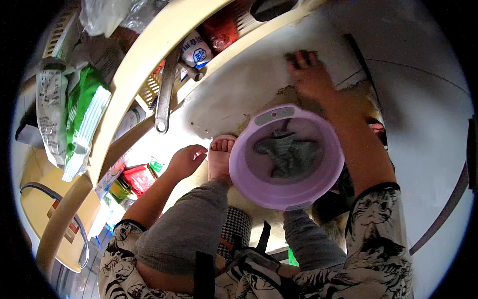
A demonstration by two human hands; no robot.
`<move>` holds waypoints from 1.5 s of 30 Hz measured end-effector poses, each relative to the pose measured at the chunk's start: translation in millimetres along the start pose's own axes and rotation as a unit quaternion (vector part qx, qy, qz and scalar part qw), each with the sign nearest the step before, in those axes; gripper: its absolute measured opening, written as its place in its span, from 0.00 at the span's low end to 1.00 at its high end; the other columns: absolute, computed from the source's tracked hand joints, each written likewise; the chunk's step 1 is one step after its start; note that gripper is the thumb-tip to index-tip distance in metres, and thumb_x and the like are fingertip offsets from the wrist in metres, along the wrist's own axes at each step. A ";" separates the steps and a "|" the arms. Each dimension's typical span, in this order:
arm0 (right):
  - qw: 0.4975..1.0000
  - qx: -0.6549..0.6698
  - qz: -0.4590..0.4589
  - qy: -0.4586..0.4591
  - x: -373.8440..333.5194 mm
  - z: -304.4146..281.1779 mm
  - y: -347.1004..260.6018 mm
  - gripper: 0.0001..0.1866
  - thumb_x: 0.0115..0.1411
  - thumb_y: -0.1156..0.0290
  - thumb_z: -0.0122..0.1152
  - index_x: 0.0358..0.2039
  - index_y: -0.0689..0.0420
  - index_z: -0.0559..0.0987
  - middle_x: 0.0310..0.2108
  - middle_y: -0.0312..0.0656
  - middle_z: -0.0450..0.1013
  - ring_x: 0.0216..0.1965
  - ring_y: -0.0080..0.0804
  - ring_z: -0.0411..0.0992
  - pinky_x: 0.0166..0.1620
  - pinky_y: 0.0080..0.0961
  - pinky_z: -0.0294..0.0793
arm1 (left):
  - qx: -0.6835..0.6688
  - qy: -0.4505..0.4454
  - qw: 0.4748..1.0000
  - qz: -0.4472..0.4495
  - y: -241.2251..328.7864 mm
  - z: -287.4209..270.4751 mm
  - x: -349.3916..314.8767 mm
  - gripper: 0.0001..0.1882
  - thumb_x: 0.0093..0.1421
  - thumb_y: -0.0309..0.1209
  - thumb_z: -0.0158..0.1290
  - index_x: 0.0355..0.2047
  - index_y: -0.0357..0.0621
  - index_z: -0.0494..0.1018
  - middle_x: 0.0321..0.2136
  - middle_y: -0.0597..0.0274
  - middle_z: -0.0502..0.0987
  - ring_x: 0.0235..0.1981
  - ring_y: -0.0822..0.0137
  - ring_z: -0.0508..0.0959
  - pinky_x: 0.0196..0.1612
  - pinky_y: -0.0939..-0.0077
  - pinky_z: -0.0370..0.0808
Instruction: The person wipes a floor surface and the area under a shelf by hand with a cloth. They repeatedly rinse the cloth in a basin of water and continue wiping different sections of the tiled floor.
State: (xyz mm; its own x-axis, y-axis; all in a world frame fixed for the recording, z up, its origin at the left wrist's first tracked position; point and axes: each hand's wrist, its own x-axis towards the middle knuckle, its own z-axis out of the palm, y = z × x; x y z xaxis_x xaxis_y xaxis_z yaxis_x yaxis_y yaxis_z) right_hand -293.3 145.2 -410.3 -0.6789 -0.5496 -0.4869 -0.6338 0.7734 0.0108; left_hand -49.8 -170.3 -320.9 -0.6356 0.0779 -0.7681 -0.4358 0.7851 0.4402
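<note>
My right hand reaches out past the basin onto a pale, smudged surface, palm down. Something dark shows at and between its fingertips, too blurred to name. Below that arm a light purple plastic basin sits between my legs, with water and a crumpled grey cloth in it. Beside my sandalled foot, my left hand hangs with fingers loosely bent and apart, holding nothing.
A cream plastic rack curves along the left, holding packets, a green-and-white bag and a metal-handled tool. Red and green packets lie at lower left, near a cream container with a handle. Dark edging runs at upper right.
</note>
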 end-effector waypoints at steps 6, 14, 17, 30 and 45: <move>0.996 0.027 0.082 0.010 -3.6 -8.6 45.7 0.29 0.56 0.64 0.45 0.60 0.44 0.55 0.63 0.46 0.46 0.61 0.55 0.47 0.57 0.51 0.53 | -0.011 0.009 1.000 -0.019 4.3 -9.1 -3.7 0.12 0.56 0.35 0.48 0.37 0.42 0.73 0.33 0.55 0.77 0.33 0.58 0.77 0.38 0.68 0.72; 0.996 0.017 0.081 -0.013 -6.7 10.1 44.6 0.31 0.56 0.65 0.45 0.61 0.42 0.52 0.63 0.46 0.43 0.61 0.57 0.47 0.57 0.47 0.56 | 0.021 -0.019 1.000 -0.013 -7.7 2.0 -6.3 0.12 0.57 0.34 0.49 0.39 0.42 0.72 0.35 0.56 0.77 0.35 0.61 0.77 0.40 0.70 0.72; 0.997 -0.020 0.060 -0.031 -11.7 1.1 55.1 0.32 0.56 0.66 0.44 0.61 0.41 0.51 0.64 0.47 0.42 0.60 0.59 0.48 0.57 0.46 0.56 | -0.010 0.007 1.000 -0.007 1.4 -2.8 -1.7 0.11 0.56 0.34 0.48 0.37 0.43 0.73 0.33 0.55 0.77 0.32 0.57 0.77 0.38 0.67 0.72; 0.989 -0.061 0.094 -0.101 -13.3 -16.4 54.8 0.32 0.59 0.64 0.43 0.62 0.47 0.46 0.64 0.46 0.41 0.62 0.54 0.44 0.59 0.48 0.56 | 0.017 -0.036 0.998 -0.043 2.9 -3.8 -5.0 0.12 0.58 0.34 0.49 0.39 0.42 0.72 0.35 0.55 0.76 0.35 0.60 0.76 0.40 0.69 0.72; 0.978 0.112 0.169 -0.044 -1.1 0.5 99.5 0.32 0.56 0.69 0.42 0.62 0.44 0.48 0.64 0.45 0.40 0.63 0.47 0.44 0.59 0.47 0.56 | 0.017 -0.041 0.999 0.017 4.6 3.3 2.2 0.11 0.57 0.32 0.49 0.38 0.41 0.73 0.35 0.54 0.76 0.33 0.60 0.76 0.39 0.69 0.72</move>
State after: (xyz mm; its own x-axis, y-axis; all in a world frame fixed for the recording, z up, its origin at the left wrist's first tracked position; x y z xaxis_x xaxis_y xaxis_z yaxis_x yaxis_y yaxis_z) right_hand -355.4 222.9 -409.1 -0.7950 -0.2285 -0.5619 -0.2742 0.9617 -0.0030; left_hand -51.1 -164.4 -322.1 -0.5950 0.1526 -0.7891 -0.3932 0.8010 0.4514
